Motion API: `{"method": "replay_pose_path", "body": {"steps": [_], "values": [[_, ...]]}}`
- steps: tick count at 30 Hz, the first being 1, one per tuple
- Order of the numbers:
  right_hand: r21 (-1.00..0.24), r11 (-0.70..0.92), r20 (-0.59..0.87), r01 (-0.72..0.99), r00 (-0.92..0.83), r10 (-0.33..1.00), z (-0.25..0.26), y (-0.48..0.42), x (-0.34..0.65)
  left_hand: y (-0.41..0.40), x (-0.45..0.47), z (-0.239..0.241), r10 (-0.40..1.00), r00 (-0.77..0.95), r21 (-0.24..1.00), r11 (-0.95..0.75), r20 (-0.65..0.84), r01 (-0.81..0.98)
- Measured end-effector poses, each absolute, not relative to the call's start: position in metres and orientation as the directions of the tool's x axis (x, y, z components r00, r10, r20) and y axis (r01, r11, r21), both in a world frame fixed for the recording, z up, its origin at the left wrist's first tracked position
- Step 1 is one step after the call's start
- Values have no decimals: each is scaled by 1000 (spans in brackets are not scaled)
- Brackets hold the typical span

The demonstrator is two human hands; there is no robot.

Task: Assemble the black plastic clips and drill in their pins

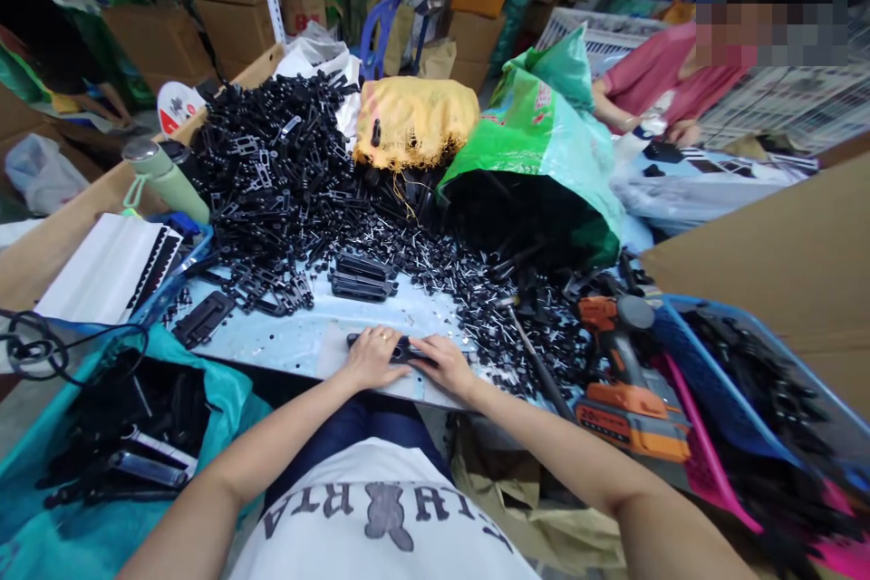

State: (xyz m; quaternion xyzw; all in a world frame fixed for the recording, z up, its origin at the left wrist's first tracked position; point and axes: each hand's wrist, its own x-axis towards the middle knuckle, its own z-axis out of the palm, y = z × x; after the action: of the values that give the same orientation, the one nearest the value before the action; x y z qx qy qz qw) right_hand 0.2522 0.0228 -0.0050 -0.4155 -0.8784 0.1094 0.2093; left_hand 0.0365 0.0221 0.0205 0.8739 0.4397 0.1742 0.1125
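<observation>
Both my hands rest on a long black plastic part point(401, 350) lying flat near the front edge of the pale blue table point(299, 335). My left hand point(371, 355) covers its left end with fingers curled over it. My right hand point(445, 362) presses on its right end, fingers together. Just beyond lie stacked black plastic parts point(362, 276) and a scatter of small dark screws point(476, 290). A big heap of black plastic pieces point(272, 163) fills the table's back left.
An orange cordless drill point(622, 381) lies to my right, beside a blue basket point(734, 372) of black parts. A green sack point(544, 154) and yellow bag point(414, 118) stand behind. A green bottle point(167, 177) and a teal bag point(122, 435) are on the left. A person in pink point(659, 72) works at far right.
</observation>
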Motion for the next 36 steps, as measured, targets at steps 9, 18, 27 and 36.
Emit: {"method": "replay_pose_path", "body": {"steps": [9, 18, 27, 36], "values": [[-290, 652, 245, 701, -604, 758, -4, 30, 252, 25, 42, 16, 854, 496, 327, -519, 156, 790], [-91, 691, 117, 717, -681, 723, 23, 51, 264, 29, 26, 20, 811, 565, 211, -586, 155, 783], [-638, 738, 322, 222, -793, 517, 75, -2, 239, -19, -4, 106, 642, 619, 677, -699, 452, 231], [-810, 481, 469, 336, -121, 875, 13, -6, 116, -37, 20, 79, 713, 100, 669, -690, 694, 275]]}}
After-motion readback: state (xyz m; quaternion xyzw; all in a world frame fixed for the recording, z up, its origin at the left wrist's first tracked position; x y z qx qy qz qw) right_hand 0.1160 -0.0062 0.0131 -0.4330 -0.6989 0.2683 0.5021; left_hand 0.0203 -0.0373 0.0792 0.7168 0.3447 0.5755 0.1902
